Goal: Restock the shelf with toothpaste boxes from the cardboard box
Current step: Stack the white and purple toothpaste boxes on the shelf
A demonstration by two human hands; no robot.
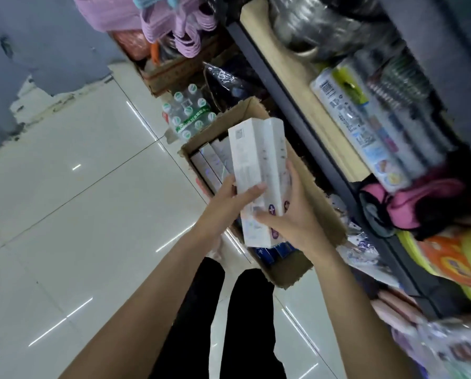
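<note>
Both hands hold a bundle of long white toothpaste boxes point(259, 160) above the open cardboard box point(321, 212) on the floor. My left hand point(228, 201) grips the bundle from the left, thumb across its front. My right hand point(291, 214) holds the bundle's lower right side, fingers wrapped round it. More toothpaste boxes point(212, 162) lie in the cardboard box, partly hidden by the bundle. The shelf point(319, 116) with a pale board and dark frame runs along the right.
A pack of water bottles point(187, 113) stands beyond the cardboard box. Purple hangers point(179, 26) hang at the top. Wrapped rolls point(365, 127), pink items point(409, 203) and colourful cloths point(458, 258) fill the shelf. White floor tiles point(78, 214) spread to the left. My dark trouser legs are below.
</note>
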